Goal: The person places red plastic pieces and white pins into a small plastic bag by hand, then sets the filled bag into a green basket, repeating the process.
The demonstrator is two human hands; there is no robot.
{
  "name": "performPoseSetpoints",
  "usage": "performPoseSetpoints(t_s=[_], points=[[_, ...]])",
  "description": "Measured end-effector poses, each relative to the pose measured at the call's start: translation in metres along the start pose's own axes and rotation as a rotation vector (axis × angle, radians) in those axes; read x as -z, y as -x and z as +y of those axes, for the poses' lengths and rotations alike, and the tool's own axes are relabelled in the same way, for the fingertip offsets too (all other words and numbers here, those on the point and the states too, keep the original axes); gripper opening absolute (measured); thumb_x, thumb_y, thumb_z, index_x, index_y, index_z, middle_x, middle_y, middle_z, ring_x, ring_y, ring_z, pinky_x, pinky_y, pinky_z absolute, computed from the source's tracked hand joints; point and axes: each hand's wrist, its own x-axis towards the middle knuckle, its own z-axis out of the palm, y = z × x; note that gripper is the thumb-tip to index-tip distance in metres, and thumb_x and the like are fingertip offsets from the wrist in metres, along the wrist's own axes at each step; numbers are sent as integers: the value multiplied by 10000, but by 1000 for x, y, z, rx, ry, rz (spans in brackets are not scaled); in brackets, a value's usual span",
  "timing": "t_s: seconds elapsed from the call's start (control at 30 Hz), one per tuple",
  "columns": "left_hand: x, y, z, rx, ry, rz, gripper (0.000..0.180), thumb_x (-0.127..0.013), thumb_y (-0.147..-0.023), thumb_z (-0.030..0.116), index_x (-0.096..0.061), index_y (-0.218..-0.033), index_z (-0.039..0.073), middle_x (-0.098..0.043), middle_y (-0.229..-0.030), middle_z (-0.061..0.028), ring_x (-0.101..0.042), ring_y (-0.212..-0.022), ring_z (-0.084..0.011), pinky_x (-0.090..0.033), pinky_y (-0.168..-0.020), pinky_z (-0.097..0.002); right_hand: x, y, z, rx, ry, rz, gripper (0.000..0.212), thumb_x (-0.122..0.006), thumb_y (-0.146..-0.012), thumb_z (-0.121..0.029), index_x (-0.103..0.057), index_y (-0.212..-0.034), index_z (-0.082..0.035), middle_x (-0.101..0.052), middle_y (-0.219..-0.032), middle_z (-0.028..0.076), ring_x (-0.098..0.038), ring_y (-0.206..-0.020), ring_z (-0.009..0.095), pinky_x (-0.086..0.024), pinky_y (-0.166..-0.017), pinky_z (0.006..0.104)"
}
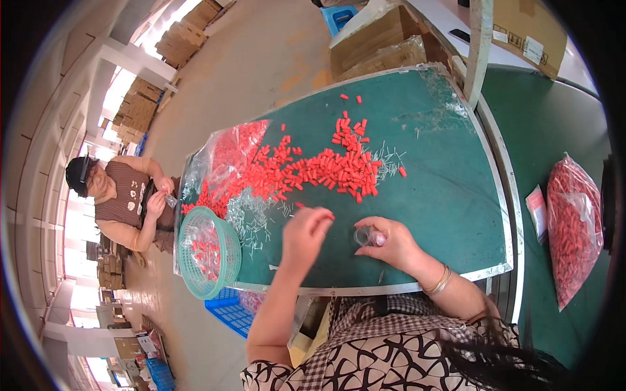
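My left hand is raised over the front of the green table, its thumb and fingers pinched together with a bit of red at the tips. It looks like one of the small red plastic caps, which lie in a long heap beyond the hands. To its right, my right hand is closed on a small clear plastic bag, whose rounded mouth faces the left hand. Thin silvery pins are scattered at the left of the heap, and more pins lie at its right end.
A green plastic basket with filled bags stands at the front left corner. A large clear bag spills red caps behind it. Another full bag lies far right. A co-worker sits at the left end. A cardboard box stands behind.
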Motion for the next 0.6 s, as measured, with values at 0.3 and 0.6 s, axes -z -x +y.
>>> performPoseSetpoints(t_s=[0.3, 0.6], points=[[-3, 13, 38, -276, -71, -103, 220, -648, -763, 40, -599, -977, 38, -580, -840, -95, -586, -746, -269, -483, -625, -337, 1, 0, -5, -88, -40, -64, 465, -798, -673, -164, -594, -1080, -65, -629, -849, 71, -580, -738, 168, -483, -686, 295], [-15, 14, 45, -114, 184, -123, 181, -668, -749, -21, -634, -923, 17, -596, -863, -89, -583, -683, -166, -467, -601, -247, -6, 0, 3, -27, -115, -26, 441, -777, -696, -158, -591, -1082, -51, -626, -862, 66, -587, -764, 158, -482, -721, 293]])
